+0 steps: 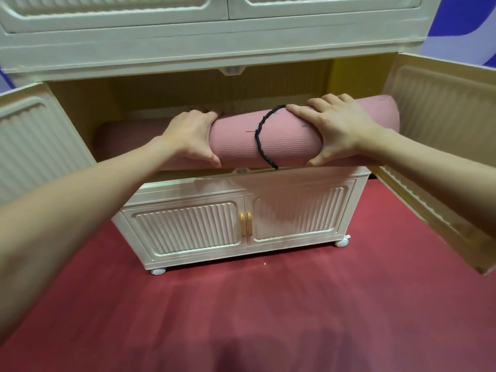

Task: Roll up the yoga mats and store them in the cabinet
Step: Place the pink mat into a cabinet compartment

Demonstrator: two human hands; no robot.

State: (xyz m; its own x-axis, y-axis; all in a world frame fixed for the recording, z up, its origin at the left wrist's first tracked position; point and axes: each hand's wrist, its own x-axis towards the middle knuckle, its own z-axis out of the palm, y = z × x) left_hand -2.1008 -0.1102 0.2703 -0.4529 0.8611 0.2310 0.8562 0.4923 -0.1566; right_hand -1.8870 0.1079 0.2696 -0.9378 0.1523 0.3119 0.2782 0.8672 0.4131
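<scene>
Both hands, our left hand [192,136] and right hand [339,130], gripped the rolled pink ribbed foam yoga mat [241,140]; we judged level, straight feeding into the cream plastic cabinet [214,49] best.

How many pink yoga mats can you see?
2. One rolled mat, tied with a black cord, is gripped by the left hand and right hand at the open cabinet. Another mat lies inside. More may be hidden behind.

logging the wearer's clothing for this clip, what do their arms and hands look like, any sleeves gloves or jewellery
Both arms are bare as far as the frame shows, with no sleeves in view. The left hand and right hand wear no gloves, and no rings, watch or bracelets show.
</scene>
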